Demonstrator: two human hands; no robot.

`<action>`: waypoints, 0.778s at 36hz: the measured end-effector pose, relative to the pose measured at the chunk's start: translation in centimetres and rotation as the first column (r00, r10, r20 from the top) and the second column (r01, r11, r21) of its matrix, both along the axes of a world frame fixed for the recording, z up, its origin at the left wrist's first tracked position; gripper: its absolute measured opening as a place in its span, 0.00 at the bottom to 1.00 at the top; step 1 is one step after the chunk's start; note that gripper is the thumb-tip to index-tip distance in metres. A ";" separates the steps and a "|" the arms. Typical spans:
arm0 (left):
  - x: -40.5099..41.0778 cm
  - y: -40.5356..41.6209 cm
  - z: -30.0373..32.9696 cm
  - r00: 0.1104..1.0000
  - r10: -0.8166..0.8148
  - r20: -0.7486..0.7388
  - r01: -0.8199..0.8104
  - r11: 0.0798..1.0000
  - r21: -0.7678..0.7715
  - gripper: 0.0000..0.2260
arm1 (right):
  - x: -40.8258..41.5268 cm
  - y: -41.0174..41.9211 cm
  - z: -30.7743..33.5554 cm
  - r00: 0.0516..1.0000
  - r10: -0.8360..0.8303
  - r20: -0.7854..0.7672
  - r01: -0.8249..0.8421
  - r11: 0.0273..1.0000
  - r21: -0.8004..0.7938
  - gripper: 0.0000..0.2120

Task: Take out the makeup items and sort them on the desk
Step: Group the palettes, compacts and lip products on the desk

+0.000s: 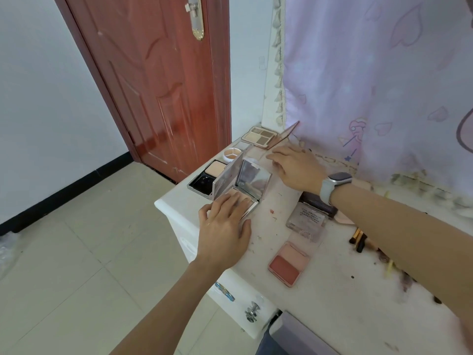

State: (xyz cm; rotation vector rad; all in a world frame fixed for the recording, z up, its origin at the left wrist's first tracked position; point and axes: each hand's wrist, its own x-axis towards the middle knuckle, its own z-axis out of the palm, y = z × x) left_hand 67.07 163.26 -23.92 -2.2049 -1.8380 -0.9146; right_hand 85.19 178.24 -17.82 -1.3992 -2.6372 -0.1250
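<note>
You already have about 7 makeup items laid out on the table (320,290), your left hand (225,224) resting flat with straight fingers on the open mirrored compact (245,185), your right hand (294,167) spread over a clear palette, brushes (358,240) still unsorted.

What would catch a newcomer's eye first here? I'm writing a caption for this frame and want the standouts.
Probably the open mirrored compact at the desk's left corner, its lid upright, with the left hand resting flat on its base. Next, the right hand, a watch on its wrist, lies on a clear case by the eyeshadow palette at the back. The two-tone pink blush palette lies apart, nearer the front edge.
</note>
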 end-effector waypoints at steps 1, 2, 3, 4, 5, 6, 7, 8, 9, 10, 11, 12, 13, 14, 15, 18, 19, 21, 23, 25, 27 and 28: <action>-0.1 0.0 0.0 1.000 -0.002 -0.002 0.001 1.000 -0.006 0.17 | -0.3 0.4 -0.1 0.997 -0.005 0.077 0.005 1.000 0.000 0.20; -0.1 0.0 0.0 1.000 -0.002 -0.001 0.002 1.000 -0.016 0.18 | -0.5 0.7 -0.3 0.990 -0.012 0.142 0.011 1.000 0.002 0.20; -0.2 -0.1 0.0 1.000 -0.003 0.003 0.003 1.000 -0.027 0.18 | -0.7 0.9 -0.5 0.980 -0.019 0.200 0.018 1.000 0.006 0.20; -0.2 -0.1 0.0 1.000 -0.003 0.009 0.004 0.999 -0.039 0.18 | -0.8 1.1 -0.6 0.968 -0.023 0.249 0.020 1.000 0.017 0.20; -0.2 -0.1 0.0 1.000 -0.005 0.013 0.006 0.999 -0.049 0.18 | -0.9 1.3 -0.8 0.957 -0.027 0.290 0.018 0.999 0.037 0.18; -0.2 -0.1 0.0 1.000 -0.006 0.016 0.007 0.998 -0.055 0.18 | -0.9 1.3 -0.9 0.947 -0.035 0.320 0.017 0.998 0.058 0.17; -0.2 -0.1 0.0 1.000 -0.007 0.018 0.008 0.998 -0.059 0.18 | -1.0 1.3 -1.0 0.940 -0.043 0.337 0.019 0.997 0.075 0.16; -0.2 -0.1 0.0 1.000 -0.007 0.020 0.008 0.998 -0.061 0.18 | -1.1 1.3 -0.9 0.939 -0.045 0.341 0.017 0.996 0.086 0.15; -0.2 -0.1 0.0 1.000 -0.005 0.024 0.006 0.998 -0.061 0.18 | -1.2 1.3 -0.9 0.939 -0.042 0.340 0.013 0.996 0.089 0.15; -0.2 -0.1 0.0 1.000 -0.001 0.027 0.003 0.998 -0.062 0.18 | -1.2 1.3 -0.8 0.940 -0.038 0.340 0.008 0.996 0.091 0.15; -0.2 -0.1 -0.1 1.000 0.002 0.030 0.000 0.998 -0.063 0.18 | -1.2 1.2 -0.6 0.940 -0.033 0.338 0.003 0.996 0.088 0.14; -0.1 -0.1 -0.1 1.000 0.004 0.031 -0.003 0.998 -0.064 0.18 | -1.2 1.2 -0.5 0.941 -0.027 0.338 -0.003 0.996 0.089 0.14; -0.1 -0.1 -0.1 0.999 0.006 0.031 -0.004 0.998 -0.065 0.18 | -1.1 1.2 -0.4 0.939 -0.023 0.343 -0.010 0.995 0.094 0.14; -0.1 -0.1 -0.1 0.999 0.006 0.033 -0.004 0.998 -0.064 0.18 | -1.1 1.2 -0.3 0.934 -0.023 0.356 -0.015 0.995 0.103 0.13; -0.1 -0.1 -0.1 0.999 0.004 0.035 -0.002 0.998 -0.061 0.18 | -1.0 1.2 -0.2 0.927 -0.028 0.374 -0.013 0.994 0.107 0.13; -0.1 -0.1 0.0 0.999 -0.004 0.045 0.007 0.998 -0.057 0.18 | -1.0 1.0 0.0 0.912 -0.051 0.408 -0.001 0.992 0.128 0.14; -0.1 -0.2 0.1 0.999 -0.006 0.047 0.009 0.998 -0.059 0.18 | -0.9 0.9 0.1 0.908 -0.049 0.416 -0.008 0.991 0.136 0.14; -0.1 -0.1 0.2 0.999 -0.008 0.047 0.011 0.998 -0.069 0.18 | -0.9 0.7 0.3 0.905 -0.047 0.424 -0.024 0.987 0.161 0.14; -0.1 -0.2 0.2 0.999 -0.009 0.050 0.013 0.996 -0.085 0.18 | -0.6 0.4 0.4 0.913 -0.030 0.407 -0.055 0.979 0.194 0.14; -0.2 -0.2 0.3 0.998 -0.016 0.061 0.022 0.995 -0.097 0.18 | -0.2 0.2 0.5 0.928 -0.016 0.373 -0.086 0.963 0.257 0.13; -0.2 -0.2 0.4 0.996 -0.025 0.083 0.033 0.995 -0.092 0.18 | 0.5 0.4 0.6 0.972 0.010 0.235 -0.075 0.961 0.268 0.15; -0.2 -0.2 0.4 0.995 -0.031 0.099 0.039 0.996 -0.077 0.18 | 0.9 0.3 0.7 0.989 0.034 0.145 -0.070 0.965 0.253 0.14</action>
